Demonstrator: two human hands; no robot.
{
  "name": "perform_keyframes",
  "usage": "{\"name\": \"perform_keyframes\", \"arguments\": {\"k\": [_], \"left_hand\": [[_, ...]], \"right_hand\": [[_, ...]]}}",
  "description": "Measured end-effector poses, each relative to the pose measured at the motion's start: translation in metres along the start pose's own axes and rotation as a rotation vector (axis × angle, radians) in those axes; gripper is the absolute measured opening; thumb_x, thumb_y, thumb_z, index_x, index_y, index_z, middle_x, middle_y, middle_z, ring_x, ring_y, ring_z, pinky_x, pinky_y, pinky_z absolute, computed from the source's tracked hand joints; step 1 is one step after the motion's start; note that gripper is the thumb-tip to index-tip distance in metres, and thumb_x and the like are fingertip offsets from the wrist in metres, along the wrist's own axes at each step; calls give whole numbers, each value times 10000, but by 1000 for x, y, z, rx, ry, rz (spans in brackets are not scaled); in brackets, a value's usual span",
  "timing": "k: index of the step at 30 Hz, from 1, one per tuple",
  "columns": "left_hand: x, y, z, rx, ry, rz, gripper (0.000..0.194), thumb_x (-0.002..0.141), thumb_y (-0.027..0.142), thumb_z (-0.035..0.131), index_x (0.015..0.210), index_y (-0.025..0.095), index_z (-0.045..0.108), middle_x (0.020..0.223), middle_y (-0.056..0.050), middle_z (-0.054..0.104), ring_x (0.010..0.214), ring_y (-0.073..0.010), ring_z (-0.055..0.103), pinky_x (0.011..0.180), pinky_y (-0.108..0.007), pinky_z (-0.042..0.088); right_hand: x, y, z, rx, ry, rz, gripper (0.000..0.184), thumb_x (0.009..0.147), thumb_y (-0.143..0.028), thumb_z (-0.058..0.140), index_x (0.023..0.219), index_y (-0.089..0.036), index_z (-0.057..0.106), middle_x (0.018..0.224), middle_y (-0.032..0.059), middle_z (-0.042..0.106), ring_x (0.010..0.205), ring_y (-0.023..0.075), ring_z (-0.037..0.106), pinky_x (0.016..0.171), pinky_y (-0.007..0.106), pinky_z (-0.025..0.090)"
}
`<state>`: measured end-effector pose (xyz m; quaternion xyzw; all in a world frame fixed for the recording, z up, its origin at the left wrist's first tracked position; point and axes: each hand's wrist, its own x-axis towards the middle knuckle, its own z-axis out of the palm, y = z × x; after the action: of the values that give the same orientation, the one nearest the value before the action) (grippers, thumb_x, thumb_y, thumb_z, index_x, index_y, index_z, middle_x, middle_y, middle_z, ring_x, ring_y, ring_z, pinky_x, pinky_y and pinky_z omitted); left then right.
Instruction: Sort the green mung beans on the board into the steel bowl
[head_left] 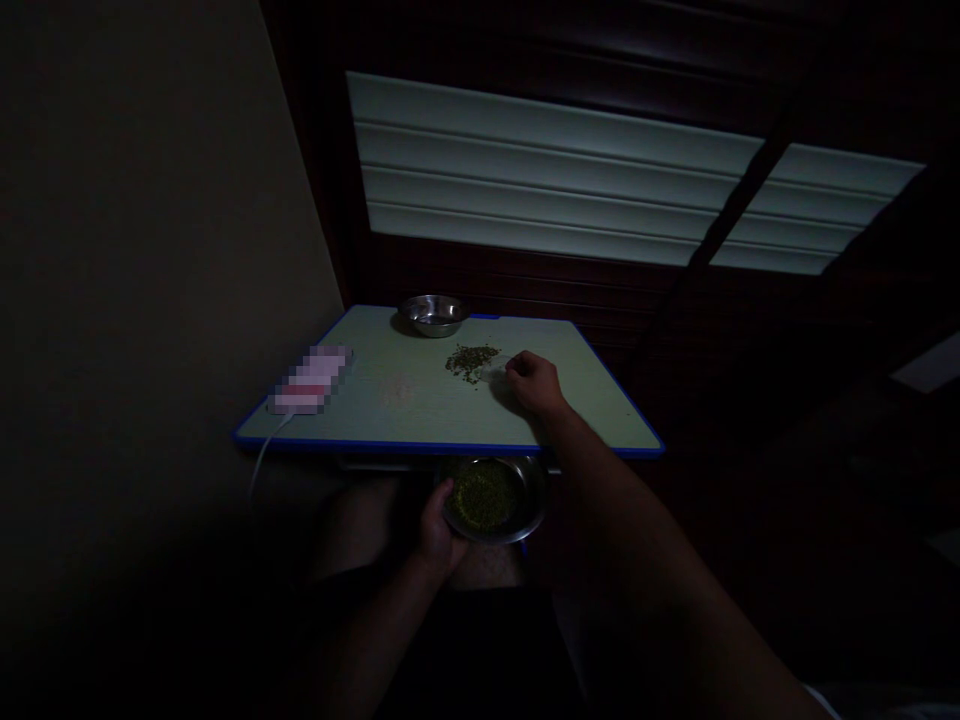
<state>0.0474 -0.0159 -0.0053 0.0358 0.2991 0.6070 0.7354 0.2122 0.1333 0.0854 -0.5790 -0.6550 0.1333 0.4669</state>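
My left hand (439, 532) grips the rim of a metal bowl (534, 518) below the table's near edge, thumb on the rim and fingers underneath. Small green grains, like mung beans (484, 497), lie in that bowl. Over the table, my right hand (534, 382) is closed, fingertips pinched on a pale see-through piece (493, 374) whose kind I cannot make out. This piece reaches to the right side of a loose pile of brownish-green grains (471, 361) on the tabletop.
A second metal bowl (434, 318) stands at the back of the blue-edged table (390, 425). At the left lies a blurred-out phone-like device (311, 380) with a white cable (262, 455) hanging off the edge. A small pale patch (397, 391) is near the middle. Slatted panels rise behind; the room is dim.
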Motion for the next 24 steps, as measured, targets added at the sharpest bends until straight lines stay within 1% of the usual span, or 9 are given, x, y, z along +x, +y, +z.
{"name": "perform_keyframes", "arguments": {"k": [7,11,17,21,24], "left_hand": [[1,-1,-2,-13,4,-11,295,743,253,606,993,125,699,954,-130,754,1083,-326,636,938,-482,497],[2,-2,-3,-10,-3,-15,286,741,266,610,969,122,704,958,-135,753,1090,-333,631,941,-483,494],[1,-1,-2,0,-5,5,254,745,254,608,941,126,707,919,-118,757,1077,-315,639,956,-469,483],[1,-1,-2,6,1,-1,269,738,258,612,956,129,704,917,-115,757,1071,-318,641,946,-476,488],[1,0,-2,15,12,-11,266,739,259,608,953,133,704,903,-115,756,1062,-319,645,945,-476,489]], "right_hand": [[0,1,1,13,-24,-17,142,683,-249,535,745,-179,643,678,-4,639,647,129,553,646,254,424],[0,0,1,0,-32,-9,139,682,-248,542,740,-178,646,675,-2,643,643,128,549,635,250,418],[0,1,1,-33,-1,14,120,677,-229,544,728,-181,641,680,4,641,646,133,551,640,257,416],[1,2,1,-53,39,40,123,678,-237,539,725,-186,641,682,4,639,649,136,546,644,260,418],[1,3,1,-45,39,20,136,683,-237,531,739,-183,643,695,4,643,655,136,547,654,261,422]]}}
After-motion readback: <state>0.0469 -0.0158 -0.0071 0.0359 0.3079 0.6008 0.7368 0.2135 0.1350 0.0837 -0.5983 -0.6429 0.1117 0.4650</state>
